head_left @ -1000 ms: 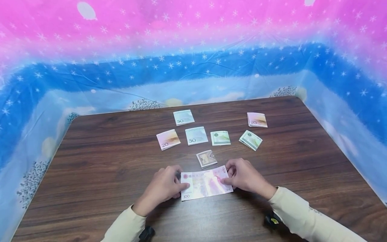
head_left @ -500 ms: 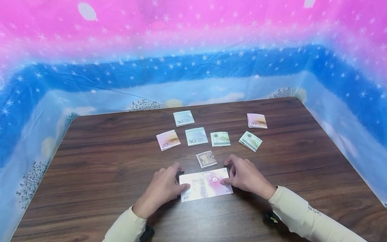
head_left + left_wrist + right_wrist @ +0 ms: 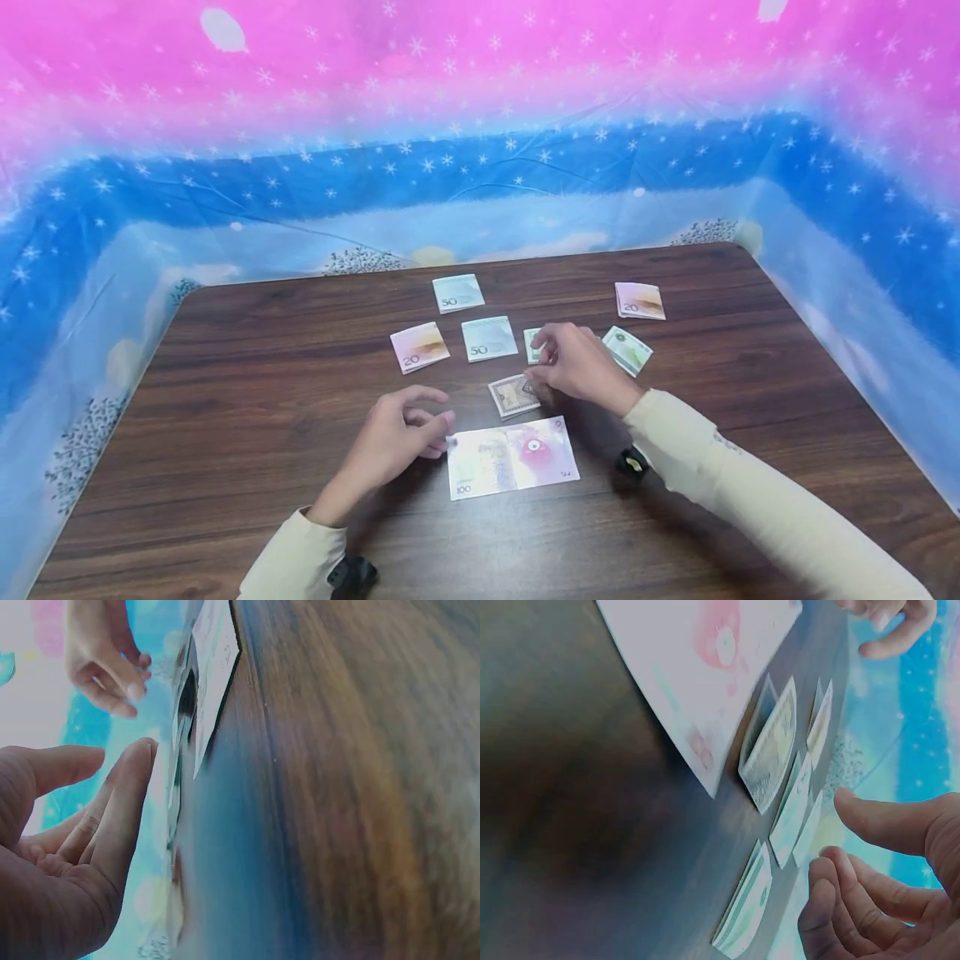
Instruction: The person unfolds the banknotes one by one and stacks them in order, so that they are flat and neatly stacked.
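A pink 100 banknote [image 3: 513, 460] lies unfolded on the table, with a crease across its middle. Just left of it my left hand [image 3: 393, 437] hovers with relaxed fingers and holds nothing. My right hand [image 3: 579, 365] is raised above the table, over the right side of a folded brown banknote [image 3: 512, 396]. Its thumb and fingers stand apart with nothing between them in the right wrist view. Behind that hand a folded green banknote [image 3: 532, 348] is partly hidden. Another folded green banknote [image 3: 628, 352] lies to its right.
Two folded 50 banknotes [image 3: 489, 338] lie at the middle and back of the wooden table [image 3: 247, 400]. One folded 20 banknote [image 3: 418, 347] is left of them, another 20 banknote [image 3: 640, 300] at the back right. A patterned curtain [image 3: 450, 183] hangs behind the table.
Both hands have let go of the 100 banknote, which stays flat. My right hand has moved forward and left toward the brown and green banknotes; my left hand has lifted and drawn slightly left.
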Demonstrator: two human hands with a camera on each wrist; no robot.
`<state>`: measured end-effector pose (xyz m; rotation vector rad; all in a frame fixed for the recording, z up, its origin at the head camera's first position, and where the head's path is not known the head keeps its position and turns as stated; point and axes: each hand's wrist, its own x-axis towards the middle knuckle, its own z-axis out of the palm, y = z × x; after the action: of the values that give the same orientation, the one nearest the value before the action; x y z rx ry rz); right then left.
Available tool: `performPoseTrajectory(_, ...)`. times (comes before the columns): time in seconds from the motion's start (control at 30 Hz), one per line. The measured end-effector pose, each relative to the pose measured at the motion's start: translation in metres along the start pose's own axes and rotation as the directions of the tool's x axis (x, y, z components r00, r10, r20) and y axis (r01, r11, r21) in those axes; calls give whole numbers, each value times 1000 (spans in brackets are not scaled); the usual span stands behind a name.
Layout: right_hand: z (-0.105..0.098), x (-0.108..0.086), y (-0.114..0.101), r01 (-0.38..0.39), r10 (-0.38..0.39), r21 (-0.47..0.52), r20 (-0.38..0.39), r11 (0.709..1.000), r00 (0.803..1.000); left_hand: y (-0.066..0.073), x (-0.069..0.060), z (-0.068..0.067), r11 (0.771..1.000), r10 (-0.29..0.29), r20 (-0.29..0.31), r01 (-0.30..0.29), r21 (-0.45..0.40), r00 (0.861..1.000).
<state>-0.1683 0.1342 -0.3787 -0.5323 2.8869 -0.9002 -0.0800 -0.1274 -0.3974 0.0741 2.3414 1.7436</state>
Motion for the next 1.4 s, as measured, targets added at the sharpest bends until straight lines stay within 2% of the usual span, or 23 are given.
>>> performPoseTrajectory(0.17, 7, 31, -3, -50, 50, 8, 28, 999, 998, -3, 0, -5, 992, -46, 2, 46, -117, 999)
performPoseTrajectory(0.37, 19, 60, 1, -64, 64, -6, 27, 998, 998, -7, 0, -10, 984, -34, 47, 42, -172, 998)
performPoseTrajectory(0.53, 25, 75, 2, -88, 88, -8, 41, 996, 995, -9, -1, -12, 979, -32, 71, 45, -200, 997)
performPoseTrajectory(1.0, 28, 96, 6, -162, 164, -27, 102, 986, 981, -7, -3, -14, 970, -62, 94, 82, -228, 994)
performPoseTrajectory(1.23, 29, 99, 10, -204, 197, 67, 95, 977, 976, -7, -2, -13, 971, -60, 101, 82, -225, 993)
performPoseTrajectory(1.4, 31, 98, 10, -186, 180, 157, 50, 970, 982, -7, -3, -14, 970, -59, 104, 82, -229, 993)
